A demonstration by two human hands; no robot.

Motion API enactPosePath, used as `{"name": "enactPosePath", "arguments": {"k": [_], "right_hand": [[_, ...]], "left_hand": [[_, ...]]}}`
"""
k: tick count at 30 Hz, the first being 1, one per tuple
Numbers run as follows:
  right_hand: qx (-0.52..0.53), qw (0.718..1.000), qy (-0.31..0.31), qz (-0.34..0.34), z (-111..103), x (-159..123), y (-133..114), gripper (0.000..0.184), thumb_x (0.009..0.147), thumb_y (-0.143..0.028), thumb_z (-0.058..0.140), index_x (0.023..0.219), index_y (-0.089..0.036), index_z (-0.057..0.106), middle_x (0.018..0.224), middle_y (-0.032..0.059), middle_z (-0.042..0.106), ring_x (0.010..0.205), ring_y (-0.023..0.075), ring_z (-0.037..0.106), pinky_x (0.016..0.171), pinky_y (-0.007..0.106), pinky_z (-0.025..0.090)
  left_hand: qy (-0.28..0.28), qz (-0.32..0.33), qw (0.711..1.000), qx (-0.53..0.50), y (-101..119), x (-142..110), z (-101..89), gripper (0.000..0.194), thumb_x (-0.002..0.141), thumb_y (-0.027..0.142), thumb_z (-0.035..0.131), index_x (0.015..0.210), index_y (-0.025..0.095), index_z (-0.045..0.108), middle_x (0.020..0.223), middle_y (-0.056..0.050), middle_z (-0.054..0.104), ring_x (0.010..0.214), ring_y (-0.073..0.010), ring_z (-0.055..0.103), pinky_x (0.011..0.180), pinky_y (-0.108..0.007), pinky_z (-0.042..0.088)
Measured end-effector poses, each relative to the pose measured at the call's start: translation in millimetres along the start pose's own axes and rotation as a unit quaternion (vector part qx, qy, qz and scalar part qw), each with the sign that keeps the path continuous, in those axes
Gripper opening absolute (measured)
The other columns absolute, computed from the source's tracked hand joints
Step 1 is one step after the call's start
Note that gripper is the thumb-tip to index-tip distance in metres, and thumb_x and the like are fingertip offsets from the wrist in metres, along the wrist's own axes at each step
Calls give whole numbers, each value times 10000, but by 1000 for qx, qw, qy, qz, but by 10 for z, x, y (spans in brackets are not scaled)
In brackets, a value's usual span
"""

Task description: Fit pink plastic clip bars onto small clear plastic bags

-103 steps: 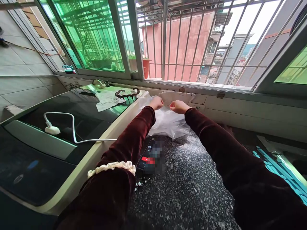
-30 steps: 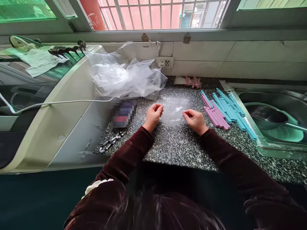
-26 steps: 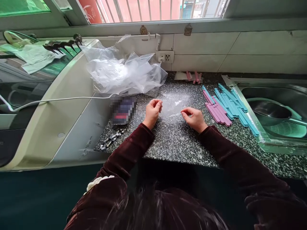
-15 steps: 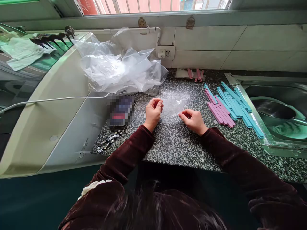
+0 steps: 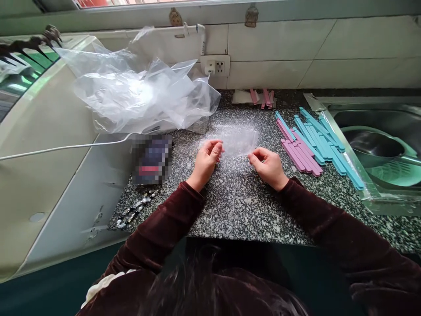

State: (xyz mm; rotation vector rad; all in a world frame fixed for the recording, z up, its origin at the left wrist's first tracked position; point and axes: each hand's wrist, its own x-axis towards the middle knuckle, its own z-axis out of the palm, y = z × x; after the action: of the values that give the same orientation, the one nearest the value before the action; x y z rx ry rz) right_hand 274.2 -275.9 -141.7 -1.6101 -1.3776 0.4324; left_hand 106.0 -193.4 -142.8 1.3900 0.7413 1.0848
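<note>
A small clear plastic bag (image 5: 239,141) is stretched between my two hands, just over the speckled stone counter (image 5: 237,206). My left hand (image 5: 208,160) pinches its left edge between thumb and fingers. At the lower right corner, my right hand (image 5: 267,164) is closed on the bag in the same kind of pinch. Right of that hand lie several pink plastic strips (image 5: 301,153), overlapped by several blue plastic strips (image 5: 324,140).
A heap of large clear plastic bags (image 5: 144,98) fills the back left. A blurred phone (image 5: 153,160) and a beaded strand (image 5: 138,206) lie at left. A white cable (image 5: 66,149) runs leftward. Pink strips (image 5: 263,97) lie on a packet by the wall. The sink (image 5: 345,109) holds a pan (image 5: 375,145).
My view has tilted down and shifted slightly. The small bag now looks flatter and spread a little wider between my hands, both still holding it.
</note>
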Motion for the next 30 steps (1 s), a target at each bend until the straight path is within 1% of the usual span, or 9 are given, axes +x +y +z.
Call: {"name": "enactPosePath", "arguments": {"k": [2,3,5,7,10,16,24,27,30], "right_hand": [[8,1000,7,8,-8,14,13,248,783,-367,519,619,-181,528,533,-9,520,490,97,432,508,247,347],[11,1000,8,8,-8,20,19,252,782,-375,522,621,-181,527,536,-9,522,494,96,433,509,246,349],[14,1000,7,1,-1,31,26,259,779,-388,528,624,-181,527,544,-9,528,504,95,437,515,244,353],[16,1000,8,-7,11,39,27,261,776,-391,527,622,-181,524,546,-9,525,509,94,434,516,242,352],[21,1000,7,-18,20,48,20,245,769,-368,520,610,-181,522,543,-11,517,509,94,428,514,241,351],[9,999,-6,-30,1,52,13,217,758,-341,527,615,-179,548,556,-2,547,532,106,460,528,243,369],[-4,999,-32,-31,-29,47,8,183,744,-289,530,616,-163,563,566,-1,552,529,101,458,547,253,370],[-1,999,-40,-30,-49,54,21,198,731,-315,553,599,-167,554,551,-6,541,524,101,454,542,255,374],[45,998,-41,-14,-61,78,46,225,704,-384,604,652,-167,574,591,-1,566,547,107,478,543,257,400]], "left_hand": [[-36,-21,997,60,-4,-14,8,324,719,473,645,700,153,598,601,8,549,532,-82,463,505,-221,369],[-44,-24,995,84,-5,-19,15,320,702,458,664,648,150,593,575,12,539,528,-82,455,511,-222,364],[-43,-25,993,106,-6,-25,29,303,679,429,686,605,151,592,555,16,541,530,-84,451,528,-224,365],[-38,-31,994,98,-8,-20,33,292,677,423,682,598,155,596,553,16,552,526,-87,453,534,-227,368],[-31,-39,996,78,-16,2,14,291,674,419,678,580,159,588,518,27,523,493,-79,428,519,-227,351],[0,-34,996,79,-35,45,-49,280,672,387,687,555,160,573,483,41,483,469,-69,389,495,-223,314],[4,-25,997,70,-32,59,-79,244,674,327,693,548,157,570,476,42,492,469,-66,401,517,-220,335],[0,-33,997,65,-15,54,-71,244,677,319,688,541,157,566,479,44,490,465,-63,396,515,-219,335],[0,-40,998,52,5,51,-64,258,672,334,692,542,158,555,491,45,491,463,-60,392,508,-217,334]]}}
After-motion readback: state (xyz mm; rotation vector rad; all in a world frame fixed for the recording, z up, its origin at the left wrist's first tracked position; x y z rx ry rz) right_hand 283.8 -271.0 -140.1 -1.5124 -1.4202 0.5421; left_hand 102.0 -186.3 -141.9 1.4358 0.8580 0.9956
